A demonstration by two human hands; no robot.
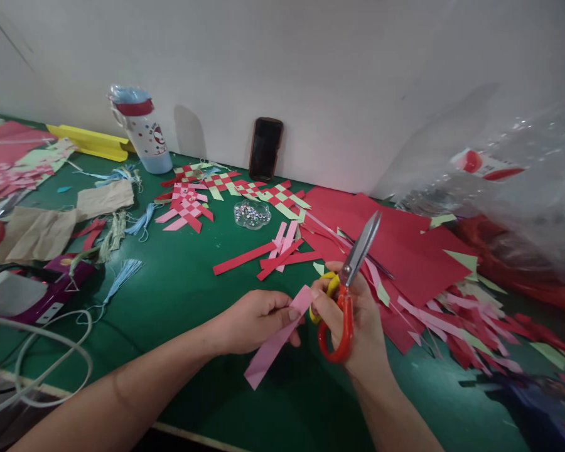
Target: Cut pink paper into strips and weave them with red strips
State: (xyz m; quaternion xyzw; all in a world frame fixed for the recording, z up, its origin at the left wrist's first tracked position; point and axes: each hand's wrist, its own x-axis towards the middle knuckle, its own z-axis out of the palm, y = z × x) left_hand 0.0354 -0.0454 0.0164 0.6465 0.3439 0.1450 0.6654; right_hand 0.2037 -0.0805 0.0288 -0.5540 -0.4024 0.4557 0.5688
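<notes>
Pink strip [269, 355] looks light n floppy imo, so left hand [252, 321] pinches it near the top; right hand [371, 333] clamped on scissors [355, 257].

This was a paper-craft workshop: a long green surface [183, 295] set against a bare white wall [311, 63] lay covered with red paper sheets [405, 245], cut strips [245, 257] and woven checkered pieces [188, 210]. A dish of googly eyes [252, 214], blue tassels [125, 271] and scissors [353, 270] were among them, with a drink bottle [144, 132] and a phone [265, 149] by the wall.
</notes>
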